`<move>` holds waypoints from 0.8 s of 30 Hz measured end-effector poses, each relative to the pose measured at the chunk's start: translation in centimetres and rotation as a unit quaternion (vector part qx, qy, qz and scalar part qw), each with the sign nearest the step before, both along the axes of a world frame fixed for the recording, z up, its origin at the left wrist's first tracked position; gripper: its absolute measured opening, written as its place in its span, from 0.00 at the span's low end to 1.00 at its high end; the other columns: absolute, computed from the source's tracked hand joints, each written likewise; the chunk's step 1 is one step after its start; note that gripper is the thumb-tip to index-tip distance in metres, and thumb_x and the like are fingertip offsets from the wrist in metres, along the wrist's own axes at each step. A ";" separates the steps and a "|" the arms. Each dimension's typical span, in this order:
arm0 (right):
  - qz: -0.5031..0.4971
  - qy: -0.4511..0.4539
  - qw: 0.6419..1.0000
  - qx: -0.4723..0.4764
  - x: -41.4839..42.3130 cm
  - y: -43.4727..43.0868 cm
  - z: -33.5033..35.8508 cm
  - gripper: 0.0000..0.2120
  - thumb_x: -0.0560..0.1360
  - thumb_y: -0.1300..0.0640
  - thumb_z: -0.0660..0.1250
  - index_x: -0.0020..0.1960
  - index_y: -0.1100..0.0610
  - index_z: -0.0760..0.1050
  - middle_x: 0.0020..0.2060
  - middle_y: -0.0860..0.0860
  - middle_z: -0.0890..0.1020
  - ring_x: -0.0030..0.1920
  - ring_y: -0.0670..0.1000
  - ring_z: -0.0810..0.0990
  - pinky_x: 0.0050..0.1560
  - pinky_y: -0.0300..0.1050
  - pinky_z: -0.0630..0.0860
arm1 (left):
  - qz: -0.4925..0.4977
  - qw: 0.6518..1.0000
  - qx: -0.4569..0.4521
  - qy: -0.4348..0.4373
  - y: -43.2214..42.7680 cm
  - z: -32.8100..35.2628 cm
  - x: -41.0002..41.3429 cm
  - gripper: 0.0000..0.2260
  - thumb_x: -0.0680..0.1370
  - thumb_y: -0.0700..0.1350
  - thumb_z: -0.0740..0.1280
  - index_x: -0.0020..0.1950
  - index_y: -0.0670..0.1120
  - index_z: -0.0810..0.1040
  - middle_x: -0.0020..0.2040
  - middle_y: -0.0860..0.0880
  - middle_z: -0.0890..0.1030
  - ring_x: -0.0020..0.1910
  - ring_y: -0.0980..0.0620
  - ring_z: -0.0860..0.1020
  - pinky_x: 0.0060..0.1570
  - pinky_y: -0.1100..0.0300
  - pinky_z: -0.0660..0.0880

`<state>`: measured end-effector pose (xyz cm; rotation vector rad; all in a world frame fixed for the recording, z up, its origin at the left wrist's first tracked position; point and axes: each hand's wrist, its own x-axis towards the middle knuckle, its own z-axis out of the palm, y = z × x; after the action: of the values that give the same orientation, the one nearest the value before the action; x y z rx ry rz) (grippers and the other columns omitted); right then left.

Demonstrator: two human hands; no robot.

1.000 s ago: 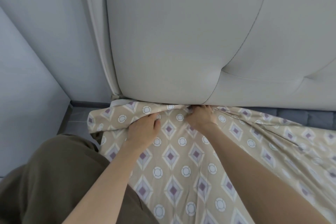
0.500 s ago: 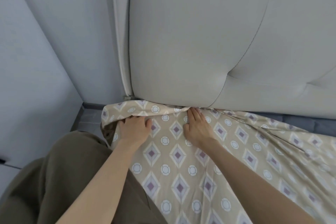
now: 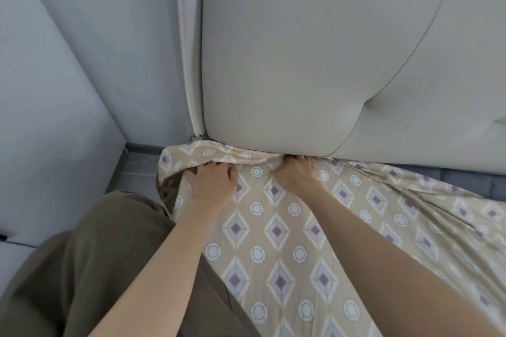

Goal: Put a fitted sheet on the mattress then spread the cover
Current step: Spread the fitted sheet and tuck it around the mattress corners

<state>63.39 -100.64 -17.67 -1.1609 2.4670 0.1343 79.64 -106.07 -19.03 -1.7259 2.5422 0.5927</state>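
The beige fitted sheet (image 3: 276, 230), patterned with purple diamonds and white circles, covers the top-left corner of the mattress. A strip of bare dark grey mattress (image 3: 471, 182) shows at the right, below the headboard. My left hand (image 3: 212, 183) grips a bunched fold of the sheet at the corner, fingers curled over it. My right hand (image 3: 297, 172) presses the sheet edge into the gap under the headboard, and its fingertips are partly hidden there.
A padded beige headboard (image 3: 315, 63) rises right behind the hands. Grey walls meet at the left, with a narrow strip of tiled floor (image 3: 137, 165) beside the bed. My olive-trousered leg (image 3: 90, 260) is at the bed's left edge.
The left hand has closed over the sheet fold at the corner. The right hand's fingers have slid further into the gap under the headboard. The camera has shifted slightly left.
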 end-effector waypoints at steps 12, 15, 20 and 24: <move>0.047 0.049 0.992 -0.103 2.7 2.2 -2.0 0.28 0.79 0.54 0.46 0.77 0.64 0.52 0.76 0.58 0.56 0.77 0.55 0.50 0.77 0.51 0.42 | -0.041 0.999 0.019 0.003 0.0 0.4 1.5 0.16 0.81 0.51 0.52 0.63 0.47 0.72 0.66 0.45 0.73 0.67 0.43 0.67 0.69 0.45 0.58; 0.089 0.047 0.988 -0.118 3.4 3.1 -2.1 0.31 0.77 0.51 0.42 0.78 0.60 0.51 0.77 0.55 0.54 0.77 0.53 0.49 0.77 0.50 0.44 | -0.060 0.998 0.003 -0.008 0.8 0.2 1.8 0.19 0.82 0.50 0.52 0.72 0.49 0.64 0.72 0.46 0.66 0.72 0.43 0.61 0.72 0.44 0.53; 0.090 0.026 0.990 -0.107 2.6 1.4 -0.8 0.25 0.77 0.55 0.54 0.74 0.60 0.60 0.71 0.56 0.64 0.72 0.55 0.61 0.71 0.48 0.57 | -0.057 0.998 -0.008 0.003 1.0 -0.1 2.3 0.21 0.81 0.51 0.54 0.74 0.50 0.61 0.73 0.46 0.63 0.73 0.43 0.59 0.73 0.47 0.52; 0.053 -0.007 0.997 -0.055 2.7 0.0 0.3 0.26 0.77 0.52 0.59 0.73 0.58 0.62 0.71 0.55 0.66 0.72 0.56 0.62 0.70 0.49 0.61 | -0.050 0.999 -0.004 -0.006 0.8 0.0 2.0 0.21 0.81 0.50 0.53 0.74 0.48 0.60 0.73 0.46 0.64 0.73 0.44 0.60 0.72 0.47 0.53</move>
<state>66.06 -100.65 -17.41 -1.3343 2.4285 0.0207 81.67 -105.27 -19.00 -1.5870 2.6074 0.5661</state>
